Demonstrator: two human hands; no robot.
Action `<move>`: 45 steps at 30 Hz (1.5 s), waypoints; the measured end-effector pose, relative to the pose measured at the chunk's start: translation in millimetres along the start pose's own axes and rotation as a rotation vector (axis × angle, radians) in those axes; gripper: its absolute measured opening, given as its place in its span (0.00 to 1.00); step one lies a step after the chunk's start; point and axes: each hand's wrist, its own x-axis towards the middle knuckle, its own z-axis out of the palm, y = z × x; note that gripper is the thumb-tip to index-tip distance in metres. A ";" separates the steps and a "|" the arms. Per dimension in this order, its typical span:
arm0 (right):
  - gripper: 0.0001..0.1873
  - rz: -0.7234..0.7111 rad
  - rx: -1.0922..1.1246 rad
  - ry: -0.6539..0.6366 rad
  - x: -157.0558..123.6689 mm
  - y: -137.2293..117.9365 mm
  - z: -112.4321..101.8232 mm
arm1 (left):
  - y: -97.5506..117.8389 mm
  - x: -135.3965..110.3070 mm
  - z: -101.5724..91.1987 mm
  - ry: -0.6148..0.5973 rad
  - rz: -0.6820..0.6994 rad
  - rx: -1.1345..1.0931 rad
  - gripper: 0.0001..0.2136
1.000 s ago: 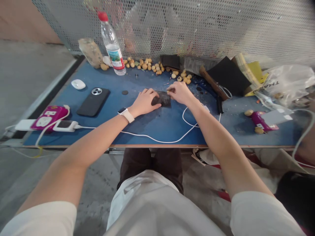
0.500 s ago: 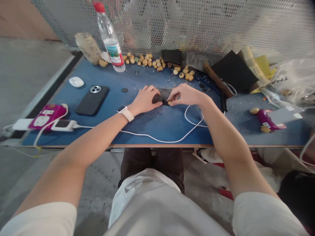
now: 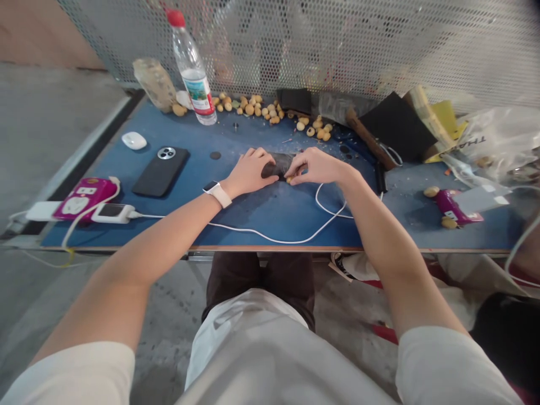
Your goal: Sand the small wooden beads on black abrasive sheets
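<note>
The letters "THA" (image 3: 471,140) — the only words you can read — are on the see-through plastic bag (image 3: 502,132), far to the right of the water bottle (image 3: 193,73), whose label (image 3: 197,95) is too small and blurry to read.

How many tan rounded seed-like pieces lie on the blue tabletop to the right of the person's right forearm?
2: one above the magenta packet, the other at its lower edge. A further tan piece shows by the clear plastic bag, and some may be hidden there.

Small craft workshop by the look of it: blue-topped workbench (image 3: 270,222), perforated metal screen (image 3: 337,45), bare concrete floor (image 3: 46,118) (wood beads (image 3: 248,109) scattered along the back).
</note>
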 end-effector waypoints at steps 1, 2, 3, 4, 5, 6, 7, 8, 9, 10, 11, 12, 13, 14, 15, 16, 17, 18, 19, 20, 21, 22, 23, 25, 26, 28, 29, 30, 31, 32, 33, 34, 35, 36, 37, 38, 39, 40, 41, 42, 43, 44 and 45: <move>0.12 -0.012 0.019 -0.021 -2.3 -0.3 -0.8 | -0.4 -0.1 0.4 0.003 0.002 -0.003 0.19; 0.12 -0.016 0.026 -0.015 -2.6 1.3 -0.7 | -0.6 -0.2 0.7 0.004 0.002 -0.006 0.19; 0.12 -0.010 0.020 0.014 -1.0 4.6 0.4 | -0.6 -0.2 0.8 0.004 0.000 -0.011 0.19; 0.13 0.004 0.006 0.060 2.1 9.0 2.2 | -0.3 -0.2 0.7 0.002 -0.001 -0.016 0.20; 0.13 0.023 -0.016 0.118 6.3 13.9 4.4 | 0.3 -0.1 0.4 -0.001 -0.003 -0.021 0.20; 0.13 0.045 -0.044 0.182 10.8 18.8 6.6 | 1.2 -0.1 -0.1 -0.004 -0.004 -0.024 0.20; 0.12 0.066 -0.072 0.240 15.1 23.0 8.5 | 2.3 -0.1 -0.8 -0.007 -0.006 -0.023 0.20; 0.12 0.082 -0.098 0.284 18.5 26.0 9.6 | 3.5 -0.1 -1.7 -0.010 -0.009 -0.018 0.20; 0.12 0.094 -0.118 0.315 20.7 27.5 9.8 | 4.7 -0.1 -2.6 -0.014 -0.012 -0.011 0.20; 0.12 0.100 -0.132 0.325 21.3 27.2 9.0 | 5.9 -0.3 -3.5 -0.017 -0.017 -0.002 0.20; 0.12 0.102 -0.140 0.310 20.3 25.4 7.1 | 6.7 -0.5 -4.3 -0.021 -0.022 0.003 0.20; 0.11 0.100 -0.139 0.272 17.7 22.1 4.3 | 7.3 -0.7 -4.9 -0.024 -0.025 0.004 0.20; 0.09 0.094 -0.132 0.216 13.8 18.0 1.1 | 7.6 -1.0 -5.4 -0.026 -0.026 0.000 0.20; 0.08 0.084 -0.119 0.151 9.0 13.5 -2.3 | 7.5 -1.3 -5.6 -0.026 -0.024 -0.006 0.20; 0.07 0.072 -0.101 0.085 3.9 9.3 -5.5 | 7.3 -1.6 -5.7 -0.024 -0.020 -0.013 0.20; 0.07 0.061 -0.083 0.034 -0.8 6.1 -8.1 | 6.9 -1.7 -5.7 -0.023 -0.015 -0.017 0.20; 0.08 0.051 -0.068 0.002 -4.5 4.2 -9.9 | 6.6 -1.8 -5.5 -0.022 -0.012 -0.019 0.20; 0.09 0.045 -0.059 -0.014 -6.8 3.9 -10.5 | 6.5 -1.9 -5.4 -0.025 -0.011 -0.019 0.20; 0.09 0.045 -0.060 -0.010 -7.2 5.3 -10.0 | 6.5 -1.8 -5.4 -0.029 -0.012 -0.017 0.20; 0.10 0.051 -0.070 0.013 -5.9 8.3 -8.3 | 6.7 -1.8 -5.4 -0.033 -0.015 -0.016 0.20; 0.11 0.063 -0.089 0.049 -2.8 12.6 -5.5 | 7.1 -1.6 -5.3 -0.036 -0.018 -0.015 0.20; 0.11 0.077 -0.118 0.099 1.5 17.5 -2.2 | 7.5 -1.5 -5.3 -0.038 -0.022 -0.014 0.20; 0.12 0.092 -0.151 0.158 6.5 22.4 1.5 | 7.8 -1.3 -5.1 -0.037 -0.026 -0.013 0.20; 0.15 0.109 -0.213 0.263 15.6 30.0 7.6 | 8.0 -1.0 -4.5 -0.031 -0.031 -0.011 0.20; 0.15 0.109 -0.234 0.298 18.5 31.5 9.2 | 7.6 -0.9 -4.0 -0.027 -0.032 -0.013 0.21; 0.14 0.089 -0.241 0.306 18.8 29.0 8.7 | 5.8 -0.9 -2.8 -0.015 -0.025 -0.024 0.21; 0.12 0.075 -0.226 0.272 16.3 25.4 6.6 | 4.6 -1.0 -2.2 -0.008 -0.018 -0.031 0.20; 0.11 0.061 -0.200 0.218 12.4 20.9 4.0 | 3.5 -1.2 -1.6 -0.001 -0.011 -0.037 0.20; 0.10 0.047 -0.169 0.153 7.8 16.3 1.1 | 2.4 -1.3 -1.1 0.004 -0.005 -0.041 0.20; 0.09 0.039 -0.135 0.088 3.4 12.2 -1.4 | 1.6 -1.4 -0.6 0.008 -0.001 -0.042 0.20; 0.10 0.036 -0.110 0.044 -0.2 9.3 -3.1 | 1.1 -1.4 -0.2 0.009 0.001 -0.041 0.19; 0.11 0.036 -0.096 0.029 -2.2 8.1 -3.6 | 0.8 -1.3 0.1 0.008 -0.001 -0.042 0.20; 0.11 0.038 -0.096 0.043 -2.2 8.6 -2.7 | 0.8 -1.1 0.3 0.005 -0.006 -0.045 0.20; 0.12 0.042 -0.110 0.084 -0.3 10.9 -0.5 | 0.9 -0.8 0.5 0.002 -0.011 -0.049 0.20; 0.12 0.046 -0.133 0.140 3.3 14.5 2.7 | 1.0 -0.5 0.6 0.000 -0.014 -0.053 0.21; 0.13 0.051 -0.162 0.199 8.1 18.8 6.5 | 1.1 -0.2 0.7 -0.001 -0.016 -0.054 0.21; 0.14 0.054 -0.192 0.251 13.5 23.1 10.4 | 1.0 0.0 0.7 -0.001 -0.016 -0.054 0.21; 0.15 0.055 -0.220 0.285 18.7 26.9 14.0 | 0.9 0.2 0.7 -0.001 -0.014 -0.052 0.22; 0.16 0.052 -0.243 0.304 22.8 29.4 16.6 | 0.7 0.2 0.8 -0.001 -0.012 -0.049 0.21; 0.17 0.047 -0.260 0.309 25.5 30.4 18.0 | 0.4 0.2 0.8 -0.001 -0.011 -0.046 0.21; 0.17 0.041 -0.270 0.302 26.3 29.6 18.0 | 0.1 0.1 0.8 -0.001 -0.010 -0.045 0.21; 0.17 0.035 -0.270 0.283 25.0 27.3 16.5 | -0.1 -0.1 0.8 0.000 -0.009 -0.044 0.21; 0.17 0.029 -0.260 0.252 21.9 23.9 13.9 | -0.2 -0.4 0.9 0.001 -0.008 -0.044 0.21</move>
